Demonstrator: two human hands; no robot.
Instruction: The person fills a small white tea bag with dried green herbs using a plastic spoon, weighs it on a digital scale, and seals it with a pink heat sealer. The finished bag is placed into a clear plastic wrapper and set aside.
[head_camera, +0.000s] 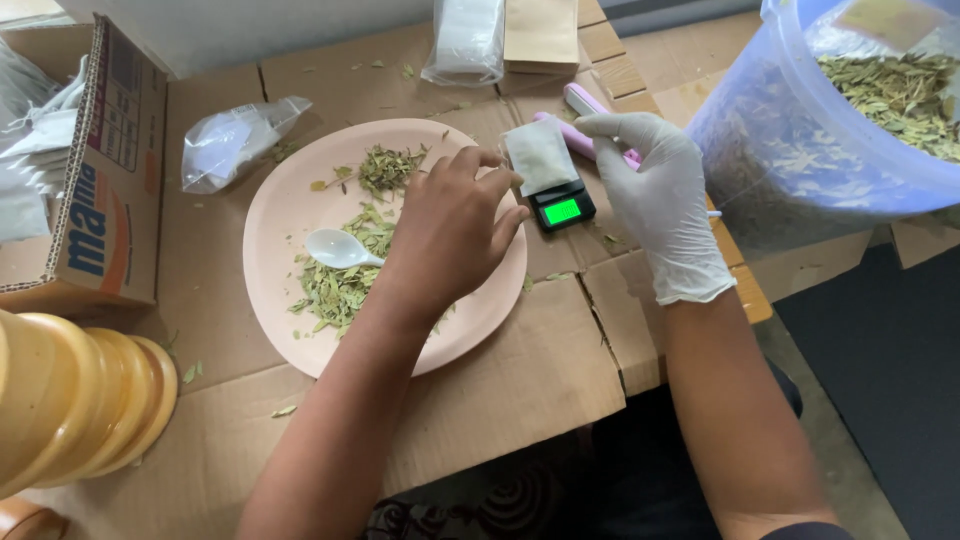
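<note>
I see my bare left hand (450, 225) curled over the right side of a pink plate (290, 190), fingers bent and fingertips touching the left edge of a small white sachet (540, 155). The sachet lies on a small black pocket scale (562, 207) whose green display glows, just beside the plate's rim. My right hand (660, 200), in a white glove, rests half open and palm down just right of the scale, its index finger near the sachet's top corner; I cannot tell whether it grips anything. Beneath the glove a pink and white tool (585, 120) is mostly hidden. On the plate lie dried green leaves (340, 285) and a white plastic spoon (335, 248). A translucent blue tub (790, 150) of more leaves is cut off at the upper right
</note>
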